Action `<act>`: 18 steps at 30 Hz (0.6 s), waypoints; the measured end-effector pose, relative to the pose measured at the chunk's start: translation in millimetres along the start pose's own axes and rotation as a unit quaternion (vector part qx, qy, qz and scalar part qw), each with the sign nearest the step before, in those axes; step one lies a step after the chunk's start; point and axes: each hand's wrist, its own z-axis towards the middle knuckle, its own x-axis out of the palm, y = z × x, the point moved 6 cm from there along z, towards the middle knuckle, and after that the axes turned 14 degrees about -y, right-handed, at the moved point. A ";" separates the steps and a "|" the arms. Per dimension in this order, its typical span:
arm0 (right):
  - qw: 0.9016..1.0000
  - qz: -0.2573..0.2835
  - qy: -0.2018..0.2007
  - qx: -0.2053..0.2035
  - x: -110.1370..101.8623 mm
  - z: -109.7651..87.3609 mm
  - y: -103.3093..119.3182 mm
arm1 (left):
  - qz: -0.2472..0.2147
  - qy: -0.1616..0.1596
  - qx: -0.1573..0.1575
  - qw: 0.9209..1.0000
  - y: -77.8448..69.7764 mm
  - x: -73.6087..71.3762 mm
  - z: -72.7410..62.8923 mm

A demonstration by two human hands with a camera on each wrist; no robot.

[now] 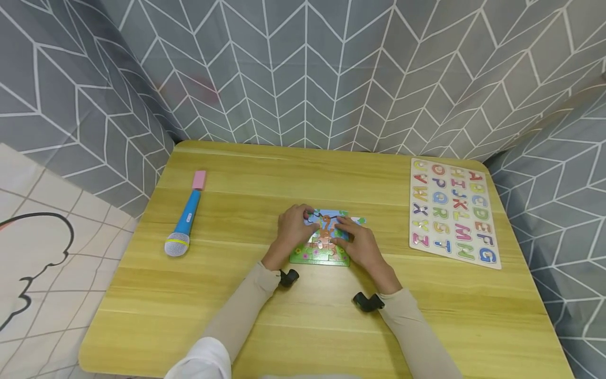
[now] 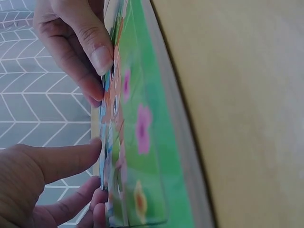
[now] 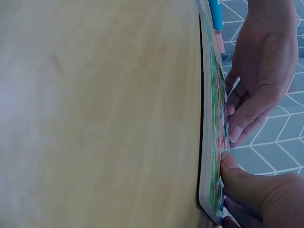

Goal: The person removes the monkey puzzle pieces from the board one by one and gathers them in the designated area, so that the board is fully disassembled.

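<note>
A jigsaw puzzle (image 1: 319,258) with a brown cartoon animal, flowers and a green border lies flat on the table. Over its upper left part, my left hand (image 1: 292,230) has bent fingers and its thumb on either side of a puzzle piece (image 3: 235,84), whose pale edge tilts up in the right wrist view. My right hand (image 1: 362,246) reaches over the right side, with thumb and fingertips touching the picture. Beside its knuckles, a loose puzzle piece (image 1: 360,220) juts past the puzzle's right edge. Fingers partly hide the picture's upper half.
On the wooden table (image 1: 227,210), a blue toy microphone (image 1: 186,221) lies at the left, a pink block (image 1: 199,180) by its handle end. An alphabet board (image 1: 452,210) lies at the right. Grey patterned curtains (image 1: 307,73) hang behind the table.
</note>
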 end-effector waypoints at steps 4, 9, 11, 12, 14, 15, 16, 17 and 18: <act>1.000 0.003 0.003 0.002 0.5 0.0 -1.2 | -0.008 0.006 -0.019 1.000 1.3 1.5 1.7; 1.000 0.002 0.004 -0.001 -0.1 -0.4 0.7 | -0.007 0.004 -0.036 0.999 4.5 3.6 3.3; 1.000 0.002 0.003 -0.003 -0.4 -0.3 1.3 | -0.008 0.003 -0.037 0.999 5.0 3.9 3.6; 1.000 0.003 0.001 -0.003 -0.3 -0.2 1.2 | -0.008 0.002 -0.037 0.999 4.9 4.0 3.8; 1.000 0.003 -0.005 -0.008 -0.3 0.0 1.2 | -0.008 0.000 -0.036 0.999 4.4 4.0 3.8; 1.000 0.002 -0.010 -0.011 -0.2 0.2 0.9 | -0.010 -0.001 -0.036 0.999 4.2 4.0 3.9; 1.000 -0.001 -0.016 -0.015 0.0 0.3 0.9 | -0.012 -0.002 -0.036 0.999 3.9 4.0 4.0; 1.000 -0.002 -0.020 -0.017 0.2 0.5 0.6 | -0.014 -0.004 -0.036 0.999 3.6 3.8 4.0; 1.000 -0.002 -0.024 -0.019 0.1 0.6 0.5 | -0.017 -0.006 -0.035 0.999 3.1 3.7 4.0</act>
